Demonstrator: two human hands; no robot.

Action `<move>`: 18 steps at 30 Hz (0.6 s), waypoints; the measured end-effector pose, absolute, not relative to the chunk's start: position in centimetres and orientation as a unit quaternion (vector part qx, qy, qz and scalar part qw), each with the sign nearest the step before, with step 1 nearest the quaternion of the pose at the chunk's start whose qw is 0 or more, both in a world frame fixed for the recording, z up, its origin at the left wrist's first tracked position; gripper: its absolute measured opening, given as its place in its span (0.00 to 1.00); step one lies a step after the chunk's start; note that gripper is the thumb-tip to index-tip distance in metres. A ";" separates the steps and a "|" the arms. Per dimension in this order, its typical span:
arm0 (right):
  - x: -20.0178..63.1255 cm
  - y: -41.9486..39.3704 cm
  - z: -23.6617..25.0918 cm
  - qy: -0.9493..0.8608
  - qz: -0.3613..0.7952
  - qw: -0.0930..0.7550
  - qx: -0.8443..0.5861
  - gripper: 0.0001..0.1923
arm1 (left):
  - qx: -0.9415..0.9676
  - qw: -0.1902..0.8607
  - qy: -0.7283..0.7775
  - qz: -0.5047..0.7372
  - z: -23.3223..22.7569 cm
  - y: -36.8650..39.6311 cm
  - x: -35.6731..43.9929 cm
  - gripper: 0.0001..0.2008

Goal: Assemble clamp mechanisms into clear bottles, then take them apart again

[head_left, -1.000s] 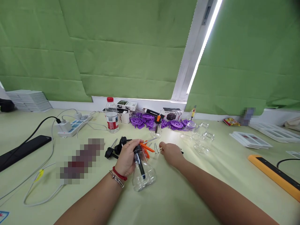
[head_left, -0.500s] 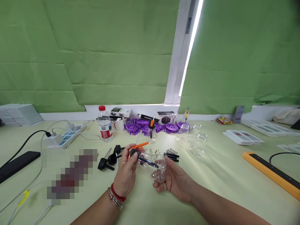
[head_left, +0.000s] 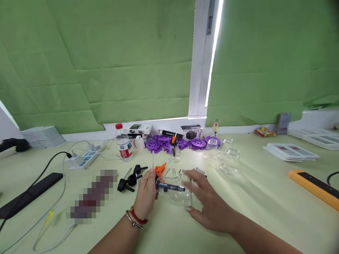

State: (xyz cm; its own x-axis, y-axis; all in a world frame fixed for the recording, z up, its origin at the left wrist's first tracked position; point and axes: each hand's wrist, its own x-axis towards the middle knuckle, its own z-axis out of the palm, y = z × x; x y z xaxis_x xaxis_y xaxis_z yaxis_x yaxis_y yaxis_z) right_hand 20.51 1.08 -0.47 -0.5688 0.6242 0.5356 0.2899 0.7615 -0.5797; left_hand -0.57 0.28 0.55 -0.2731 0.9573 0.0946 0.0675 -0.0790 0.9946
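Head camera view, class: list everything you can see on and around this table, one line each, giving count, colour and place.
clear bottle: one, lying sideways, held in both hands
black pump parts: a few, left of the hands
orange pieces: a few, behind the bottle
empty clear bottles: several, right of centre
purple discs: a pile, at the wall
water bottle: one, red cap, back left
power strip: one, white, left
orange-black bar: one, far right
table: pale green
left hand: grips the bottle neck
right hand: cups the bottle body
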 end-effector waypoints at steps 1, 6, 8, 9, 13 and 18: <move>20.5 1.2 -0.7 -0.828 0.277 0.396 -0.284 0.38 | 0.464 0.376 0.555 0.579 0.5 0.2 -0.5 0.24; 20.0 1.5 -1.4 -0.719 0.487 0.350 -0.352 0.28 | 0.503 0.342 0.542 0.580 -0.2 0.3 -0.6 0.23; 20.0 1.3 -0.9 -0.788 0.403 0.355 -0.301 0.25 | 0.478 0.359 0.557 0.577 -0.3 0.5 -0.7 0.23; 20.1 1.2 -0.7 -0.813 0.360 0.367 -0.273 0.25 | 0.469 0.365 0.561 0.576 -0.2 0.5 -0.7 0.23; 20.0 1.4 -0.5 -0.728 0.439 0.413 -0.327 0.35 | 0.506 0.340 0.533 0.587 -0.1 0.2 -0.5 0.22; 20.0 1.7 -1.2 -0.719 0.504 0.305 -0.369 0.29 | 0.533 0.311 0.524 0.587 -0.1 0.0 -0.5 0.21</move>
